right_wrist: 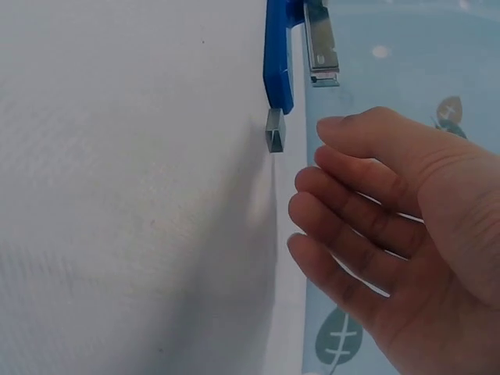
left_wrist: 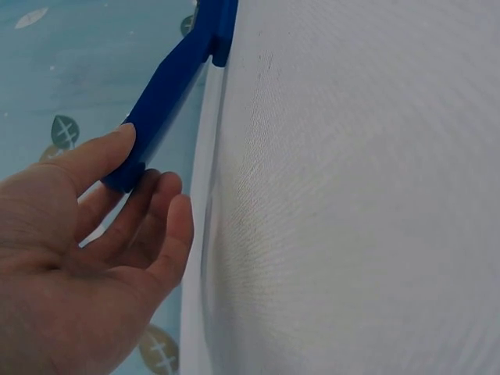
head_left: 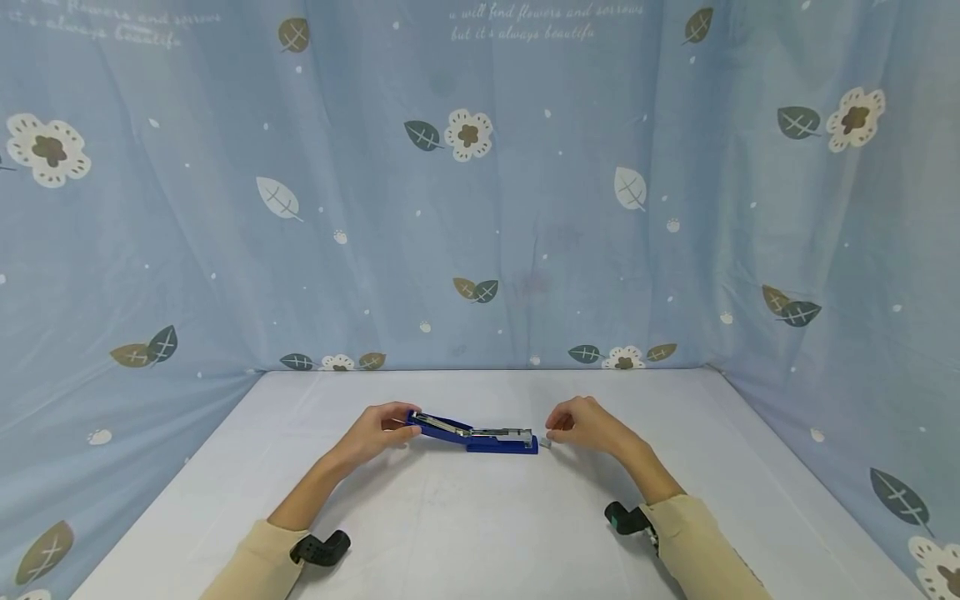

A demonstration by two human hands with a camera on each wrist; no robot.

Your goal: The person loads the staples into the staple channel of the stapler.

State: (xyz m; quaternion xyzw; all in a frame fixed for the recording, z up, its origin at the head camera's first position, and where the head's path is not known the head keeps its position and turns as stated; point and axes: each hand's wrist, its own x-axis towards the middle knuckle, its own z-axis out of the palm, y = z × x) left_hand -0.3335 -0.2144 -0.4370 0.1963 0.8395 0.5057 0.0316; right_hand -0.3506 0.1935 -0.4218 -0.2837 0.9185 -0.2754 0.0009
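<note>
A blue stapler (head_left: 502, 448) lies folded open on the white table, its top cover swung out to the left and raised. My left hand (head_left: 375, 433) pinches the end of that cover between thumb and fingers, as the left wrist view also shows on the blue cover (left_wrist: 168, 90). Just off the right end of the stapler's base is a small strip of staples (right_wrist: 275, 131) on the table. Beside it hovers my right hand (head_left: 588, 427), fingers loosely bent and holding nothing. In the right wrist view the thumb is apart from the staples, near the metal magazine (right_wrist: 321, 43).
A white cloth covers the table (head_left: 480, 525). Behind it and along both sides hangs a blue curtain (head_left: 525, 200) printed with flowers and leaves. Black wrist cameras sit at the left cuff (head_left: 321, 550) and right cuff (head_left: 626, 518).
</note>
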